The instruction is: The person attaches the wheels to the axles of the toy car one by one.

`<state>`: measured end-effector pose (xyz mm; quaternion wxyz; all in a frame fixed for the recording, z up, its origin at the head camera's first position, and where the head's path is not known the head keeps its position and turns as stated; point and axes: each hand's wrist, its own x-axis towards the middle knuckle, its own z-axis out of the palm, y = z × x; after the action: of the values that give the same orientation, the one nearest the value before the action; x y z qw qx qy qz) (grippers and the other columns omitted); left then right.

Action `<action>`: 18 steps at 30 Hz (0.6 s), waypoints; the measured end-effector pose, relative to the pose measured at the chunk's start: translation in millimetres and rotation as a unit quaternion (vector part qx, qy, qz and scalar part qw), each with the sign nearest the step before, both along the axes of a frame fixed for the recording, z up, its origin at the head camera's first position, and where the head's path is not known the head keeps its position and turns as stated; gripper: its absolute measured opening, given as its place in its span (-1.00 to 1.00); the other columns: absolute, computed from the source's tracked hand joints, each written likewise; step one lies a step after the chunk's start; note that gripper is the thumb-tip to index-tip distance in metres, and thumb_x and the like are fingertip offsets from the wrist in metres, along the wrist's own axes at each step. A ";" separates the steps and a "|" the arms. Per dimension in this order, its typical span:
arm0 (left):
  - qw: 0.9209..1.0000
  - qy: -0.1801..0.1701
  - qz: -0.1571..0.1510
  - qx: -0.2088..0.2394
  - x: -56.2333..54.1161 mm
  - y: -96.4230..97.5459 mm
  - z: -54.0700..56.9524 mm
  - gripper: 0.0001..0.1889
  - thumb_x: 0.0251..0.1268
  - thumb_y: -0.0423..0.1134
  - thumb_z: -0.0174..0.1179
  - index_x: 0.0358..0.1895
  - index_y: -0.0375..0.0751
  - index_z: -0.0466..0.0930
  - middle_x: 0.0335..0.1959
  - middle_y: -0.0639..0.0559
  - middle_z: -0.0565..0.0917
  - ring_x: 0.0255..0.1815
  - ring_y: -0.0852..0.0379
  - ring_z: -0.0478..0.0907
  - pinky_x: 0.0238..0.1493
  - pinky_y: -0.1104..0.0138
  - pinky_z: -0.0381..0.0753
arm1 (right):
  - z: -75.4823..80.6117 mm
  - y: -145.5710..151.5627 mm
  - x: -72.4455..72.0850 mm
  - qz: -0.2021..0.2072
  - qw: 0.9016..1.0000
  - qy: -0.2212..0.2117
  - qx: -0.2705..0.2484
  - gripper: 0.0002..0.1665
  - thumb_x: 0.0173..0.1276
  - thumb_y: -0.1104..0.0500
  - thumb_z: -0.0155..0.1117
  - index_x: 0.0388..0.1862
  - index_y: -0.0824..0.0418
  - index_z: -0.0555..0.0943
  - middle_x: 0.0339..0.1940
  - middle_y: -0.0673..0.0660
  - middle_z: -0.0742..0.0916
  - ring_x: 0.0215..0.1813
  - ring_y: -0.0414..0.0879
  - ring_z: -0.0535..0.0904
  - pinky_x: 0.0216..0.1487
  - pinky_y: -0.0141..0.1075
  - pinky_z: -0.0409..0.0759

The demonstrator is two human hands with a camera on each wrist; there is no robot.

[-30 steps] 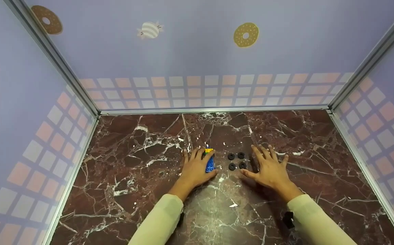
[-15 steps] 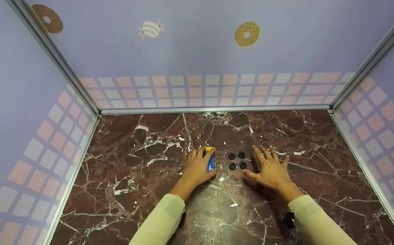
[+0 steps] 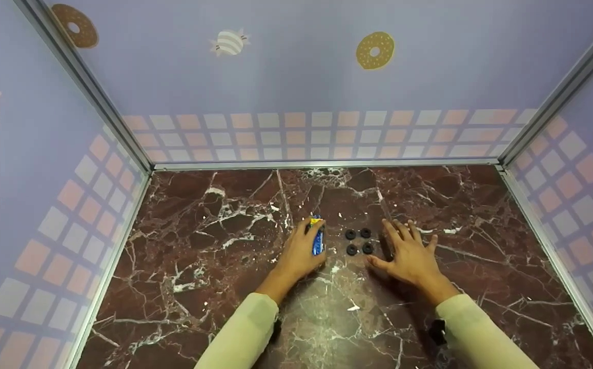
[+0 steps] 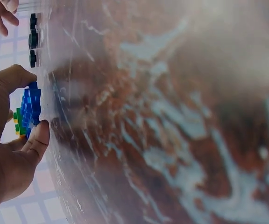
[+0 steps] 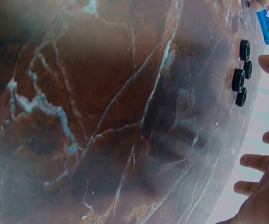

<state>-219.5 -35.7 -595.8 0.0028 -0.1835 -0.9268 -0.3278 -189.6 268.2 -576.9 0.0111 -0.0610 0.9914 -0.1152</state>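
Note:
My left hand [image 3: 296, 256] pinches a long blue toy-brick piece [image 3: 318, 244] between thumb and fingers. Studs show on the blue part, and a yellow brick [image 3: 315, 222] sits at its far end. From the left wrist view, the blue piece [image 4: 31, 106] stands tilted close over the tabletop, with a green brick [image 4: 17, 122] attached. The fingers hide part of it. Several small black toy wheels [image 3: 351, 249] lie grouped to the right of the piece. Beside them my right hand [image 3: 411, 260] holds nothing, its fingers spread and its thumb near the closest wheel.
The tabletop [image 3: 214, 287] is dark red marble pattern with white veins. Purple panels with printed sweets form a back wall [image 3: 296, 77] and side walls, joined by metal strips [image 3: 327, 164] along the table's edge.
My left fingers have drawn in closer round the blue brick piece, which has tilted and shifted slightly away and to the right. The right hand and the wheels stay as they were.

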 end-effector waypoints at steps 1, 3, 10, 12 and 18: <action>1.000 -0.005 0.003 0.010 -0.2 -0.1 0.4 -0.16 0.34 -0.23 0.51 0.68 -0.07 0.38 0.68 -0.36 0.32 0.54 -0.47 0.47 0.46 -0.29 0.65 | 0.3 0.2 -0.1 0.001 1.000 0.000 0.002 0.32 0.34 -0.59 0.38 0.85 -0.01 0.14 0.79 0.30 0.36 0.80 0.47 0.13 0.55 0.81 -0.12; 0.999 -0.021 0.009 0.031 -0.8 -0.6 0.9 -0.15 0.33 -0.24 0.52 0.68 -0.06 0.38 0.68 -0.35 0.32 0.49 -0.46 0.52 0.42 -0.25 0.69 | 0.7 0.5 -0.3 0.002 1.000 -0.001 0.005 0.32 0.35 -0.60 0.37 0.85 0.00 0.14 0.79 0.29 0.35 0.80 0.47 0.12 0.55 0.81 -0.12; 0.990 -0.038 0.031 0.133 -11.7 -3.0 -21.0 -0.17 0.23 -0.29 0.51 0.61 -0.14 0.45 0.59 -0.26 0.44 0.28 -0.32 0.70 0.20 -0.08 0.82 | 0.8 2.3 0.5 0.000 1.000 -0.010 0.010 0.34 0.35 -0.63 0.33 0.86 0.01 0.12 0.80 0.30 0.32 0.82 0.47 0.08 0.55 0.81 -0.13; 0.983 -0.051 0.039 0.175 -8.5 -2.8 -13.4 -0.20 0.23 -0.36 0.52 0.58 -0.22 0.47 0.54 -0.27 0.49 0.21 -0.27 0.74 0.13 -0.01 0.86 | 1.1 2.9 0.7 -0.001 1.000 -0.013 0.008 0.34 0.35 -0.62 0.34 0.86 0.01 0.12 0.80 0.30 0.32 0.82 0.47 0.06 0.55 0.81 -0.13; 0.964 -0.083 0.072 0.242 -1.5 -0.5 3.1 -0.17 0.18 -0.51 0.57 0.56 -0.22 0.46 0.45 -0.38 0.55 0.08 -0.24 0.75 0.01 0.10 0.86 | 1.7 3.3 0.3 -0.001 1.000 -0.016 0.004 0.33 0.37 -0.61 0.35 0.86 0.02 0.11 0.81 0.31 0.30 0.83 0.46 0.04 0.55 0.81 -0.15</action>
<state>-221.0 -36.2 -592.7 -0.0066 -0.0823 -0.8274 -0.5555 -189.3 271.4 -575.1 0.0267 -0.0582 0.9916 -0.1122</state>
